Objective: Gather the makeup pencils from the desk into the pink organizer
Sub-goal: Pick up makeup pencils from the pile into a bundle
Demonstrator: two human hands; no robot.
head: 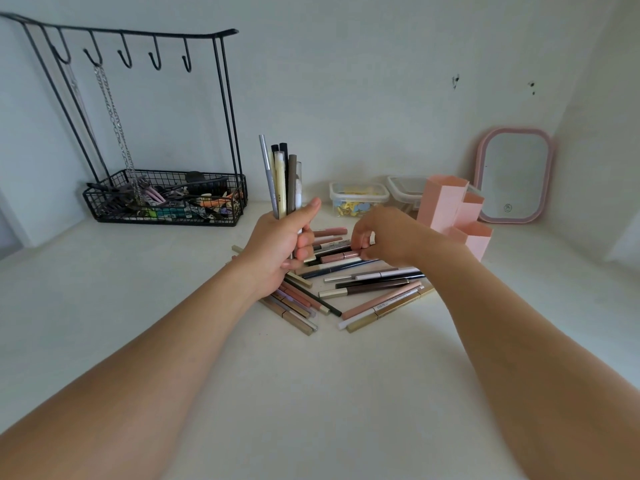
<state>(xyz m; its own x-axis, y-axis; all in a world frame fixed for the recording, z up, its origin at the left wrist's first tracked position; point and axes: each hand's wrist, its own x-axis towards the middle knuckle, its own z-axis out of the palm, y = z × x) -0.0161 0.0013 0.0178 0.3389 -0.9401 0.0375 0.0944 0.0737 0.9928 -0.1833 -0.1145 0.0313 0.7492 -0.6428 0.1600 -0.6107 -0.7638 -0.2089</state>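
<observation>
A bundle [282,178] was clamped upright in the left hand [277,249]; a pencil [337,257] from the desk pile [363,289] was pinched by the right hand [381,237]. Light, stiff, likely slippery; mid-barrel holds were judged best, the organizer [453,213] nearby.

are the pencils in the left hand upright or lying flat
Upright: the bunch of pencils stands vertically above the left hand, whose fingers curl round it.

We see a white matte surface [173,323] carrying a loose pile of slim makeup pencils [363,289], a pink three-tiered organizer [450,213], two clear plastic lidded boxes [358,199], a black wire basket rack [162,199] and a pink-framed rounded mirror [516,174].
</observation>
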